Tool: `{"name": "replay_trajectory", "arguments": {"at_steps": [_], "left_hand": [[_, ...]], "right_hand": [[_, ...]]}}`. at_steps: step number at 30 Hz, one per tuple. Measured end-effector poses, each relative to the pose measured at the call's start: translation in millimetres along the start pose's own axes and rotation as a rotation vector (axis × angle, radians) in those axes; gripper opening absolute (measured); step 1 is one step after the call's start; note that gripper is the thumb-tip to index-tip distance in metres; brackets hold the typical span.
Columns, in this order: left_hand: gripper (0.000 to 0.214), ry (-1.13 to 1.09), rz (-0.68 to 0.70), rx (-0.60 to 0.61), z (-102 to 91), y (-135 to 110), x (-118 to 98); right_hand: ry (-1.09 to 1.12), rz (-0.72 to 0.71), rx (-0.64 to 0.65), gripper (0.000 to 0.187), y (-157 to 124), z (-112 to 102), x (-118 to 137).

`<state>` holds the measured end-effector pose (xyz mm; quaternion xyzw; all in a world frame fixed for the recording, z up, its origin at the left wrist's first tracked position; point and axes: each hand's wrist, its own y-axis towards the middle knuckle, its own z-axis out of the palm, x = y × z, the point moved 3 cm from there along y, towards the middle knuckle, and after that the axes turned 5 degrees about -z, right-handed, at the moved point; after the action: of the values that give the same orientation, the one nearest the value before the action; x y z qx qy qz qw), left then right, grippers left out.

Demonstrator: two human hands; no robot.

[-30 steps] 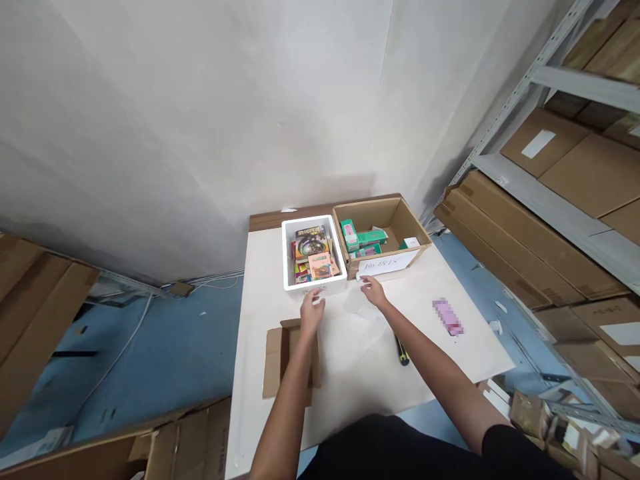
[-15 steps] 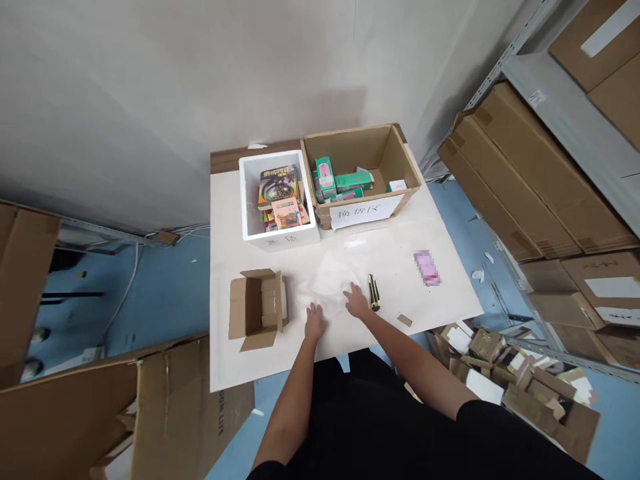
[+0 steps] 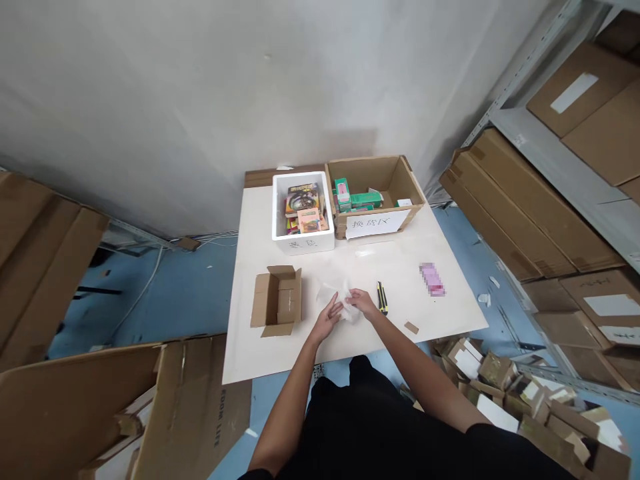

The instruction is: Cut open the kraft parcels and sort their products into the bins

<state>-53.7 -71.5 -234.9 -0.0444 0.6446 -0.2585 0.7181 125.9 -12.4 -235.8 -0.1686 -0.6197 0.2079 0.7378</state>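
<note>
A thin, whitish see-through wrapping sheet [image 3: 327,293] lies crumpled near the front middle of the table, gathered between my two hands. My left hand [image 3: 327,321] has its fingers closed about the sheet's near-left side. From the right, my right hand [image 3: 362,302] pinches the bunched sheet. Just right of that hand lies a yellow-and-black box cutter [image 3: 382,298], untouched. To the left of my hands stands a small cardboard box [image 3: 287,305] with its flaps open and its inside showing.
At the back are a white foam box [image 3: 306,245] holding books and a labelled cardboard box [image 3: 383,225] with green packages. A blurred pink item [image 3: 432,279] and a cardboard scrap [image 3: 411,327] lie right. Shelves with cartons [image 3: 493,207] flank the table; opened boxes [image 3: 545,400] cover the floor.
My hands have gone from resting apart on the flat-lying sheet to close together, bunching it up off the table. The view has shifted, so the table sits a little farther right.
</note>
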Motion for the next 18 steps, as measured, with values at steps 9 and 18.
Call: {"name": "replay_trajectory", "arguments": {"at_steps": [9,18], "left_hand": [[0.059,0.915,-0.028,-0.475,-199.1,-99.2,-44.7],[0.042,0.975,-0.009,-0.47,-180.4,-118.3,26.1]], "right_hand": [[-0.467,-0.688,-0.182,0.019,-20.2,160.7,81.7],[-1.223,-0.585,-0.019,0.017,-7.8,291.0,-10.9]]}}
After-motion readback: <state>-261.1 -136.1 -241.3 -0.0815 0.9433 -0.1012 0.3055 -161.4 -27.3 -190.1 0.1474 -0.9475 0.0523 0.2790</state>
